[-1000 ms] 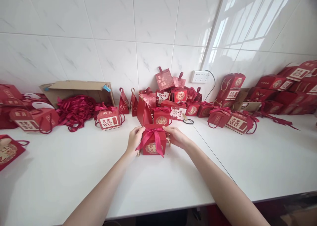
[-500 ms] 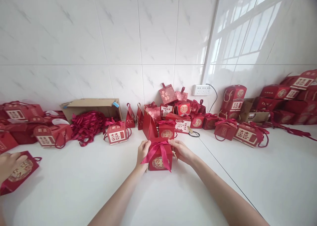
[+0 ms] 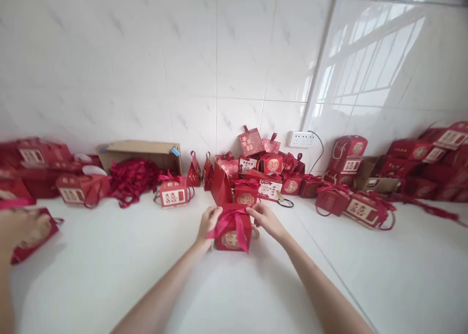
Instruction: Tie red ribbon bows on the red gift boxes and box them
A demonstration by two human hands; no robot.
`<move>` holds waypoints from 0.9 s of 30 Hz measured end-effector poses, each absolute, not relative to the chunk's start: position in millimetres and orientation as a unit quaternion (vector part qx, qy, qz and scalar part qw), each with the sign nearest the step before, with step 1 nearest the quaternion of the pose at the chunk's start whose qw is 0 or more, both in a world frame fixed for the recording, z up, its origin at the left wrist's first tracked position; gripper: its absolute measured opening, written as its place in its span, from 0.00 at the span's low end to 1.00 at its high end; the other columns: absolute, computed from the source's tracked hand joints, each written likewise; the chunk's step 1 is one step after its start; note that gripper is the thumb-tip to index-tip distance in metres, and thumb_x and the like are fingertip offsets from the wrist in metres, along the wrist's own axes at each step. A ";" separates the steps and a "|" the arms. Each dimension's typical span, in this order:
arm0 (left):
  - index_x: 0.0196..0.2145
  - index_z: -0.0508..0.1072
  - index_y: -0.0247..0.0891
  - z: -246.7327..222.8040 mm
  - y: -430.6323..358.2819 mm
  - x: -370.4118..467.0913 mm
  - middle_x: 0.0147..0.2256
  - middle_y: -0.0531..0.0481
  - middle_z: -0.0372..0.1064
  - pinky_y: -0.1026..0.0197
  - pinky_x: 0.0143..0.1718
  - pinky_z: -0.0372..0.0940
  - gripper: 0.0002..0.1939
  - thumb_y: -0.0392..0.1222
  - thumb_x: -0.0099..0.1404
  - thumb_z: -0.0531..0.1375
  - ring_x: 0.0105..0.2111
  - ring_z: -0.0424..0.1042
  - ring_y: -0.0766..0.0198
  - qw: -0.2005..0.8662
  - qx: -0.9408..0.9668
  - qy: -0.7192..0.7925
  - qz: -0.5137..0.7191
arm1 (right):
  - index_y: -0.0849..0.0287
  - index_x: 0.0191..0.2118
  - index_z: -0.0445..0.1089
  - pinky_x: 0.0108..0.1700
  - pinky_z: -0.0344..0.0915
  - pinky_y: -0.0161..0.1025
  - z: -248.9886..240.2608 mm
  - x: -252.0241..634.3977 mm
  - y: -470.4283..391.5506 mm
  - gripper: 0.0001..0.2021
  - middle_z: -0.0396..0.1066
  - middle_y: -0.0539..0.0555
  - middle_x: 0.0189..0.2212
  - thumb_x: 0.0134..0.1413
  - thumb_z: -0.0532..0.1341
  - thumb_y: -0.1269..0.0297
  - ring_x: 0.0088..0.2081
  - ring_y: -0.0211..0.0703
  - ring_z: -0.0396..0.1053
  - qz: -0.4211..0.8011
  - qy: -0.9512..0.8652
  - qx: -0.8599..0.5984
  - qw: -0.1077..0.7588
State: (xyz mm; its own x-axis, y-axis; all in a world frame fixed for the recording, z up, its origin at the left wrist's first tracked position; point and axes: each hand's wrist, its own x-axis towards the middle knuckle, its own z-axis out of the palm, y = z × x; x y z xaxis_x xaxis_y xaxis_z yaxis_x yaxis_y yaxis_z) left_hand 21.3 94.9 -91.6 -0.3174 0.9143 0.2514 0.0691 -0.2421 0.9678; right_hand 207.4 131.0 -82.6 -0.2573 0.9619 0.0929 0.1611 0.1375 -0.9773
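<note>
A red gift box (image 3: 223,243) with a gold round emblem stands upright on the white table in front of me. Across its top is tied a magenta ribbon bow (image 3: 239,223), whose two tails hang down the front. My left hand (image 3: 208,223) is closed at the bow's left side, by the box's upper left corner. The fingertips of my right hand (image 3: 268,221) pinch the bow's right side. A twisted cord handle (image 3: 255,232) shows beside the box on the right. Exactly how the fingers grip the loops is partly hidden.
Red gift boxes (image 3: 174,192) line the back, with a taller pile (image 3: 413,151) at right. Magenta ribbons (image 3: 134,177) spill from a cardboard box (image 3: 141,147). A power strip (image 3: 302,139) is on the tiled wall. Another person's hand (image 3: 25,224) holds a red box (image 3: 40,241) at left.
My view has tilted and shifted slightly. My hands stay at the bow, with my right fingers bent a little more. The other person's hand at left has moved and is blurred.
</note>
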 end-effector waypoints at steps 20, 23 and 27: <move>0.22 0.62 0.38 -76.3 84.9 18.8 0.22 0.55 0.58 0.64 0.28 0.57 0.14 0.50 0.56 0.56 0.24 0.61 0.67 0.301 0.555 0.487 0.604 | 0.53 0.58 0.45 0.37 0.72 0.44 -96.1 213.8 107.2 0.41 0.53 0.63 0.55 0.38 0.67 0.62 0.53 0.55 0.60 0.302 -0.821 -0.301 0.379; 0.25 0.64 0.38 -71.9 76.8 23.1 0.29 0.52 0.63 0.62 0.35 0.60 0.11 0.46 0.60 0.55 0.31 0.65 0.65 0.178 0.586 0.484 0.625 | 0.54 0.61 0.39 0.47 0.68 0.54 -102.4 219.0 111.0 0.47 0.48 0.65 0.58 0.37 0.67 0.64 0.58 0.60 0.53 0.198 -0.843 -0.283 0.412; 0.24 0.62 0.39 -68.7 67.1 26.4 0.26 0.52 0.61 0.61 0.36 0.60 0.09 0.38 0.61 0.56 0.30 0.64 0.65 -0.102 0.669 0.405 0.615 | 0.54 0.62 0.36 0.56 0.58 0.60 -100.5 224.4 113.9 0.48 0.48 0.65 0.57 0.39 0.67 0.63 0.60 0.60 0.51 0.126 -0.850 -0.267 0.437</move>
State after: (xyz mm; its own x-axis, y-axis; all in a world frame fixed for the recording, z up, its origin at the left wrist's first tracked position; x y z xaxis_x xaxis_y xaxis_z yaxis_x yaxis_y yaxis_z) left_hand 26.4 67.1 -68.7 -0.0835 0.4174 0.9049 0.6672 -0.6511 0.3619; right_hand 224.4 113.9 -100.5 -0.4757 0.5631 0.6757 0.3435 0.8261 -0.4466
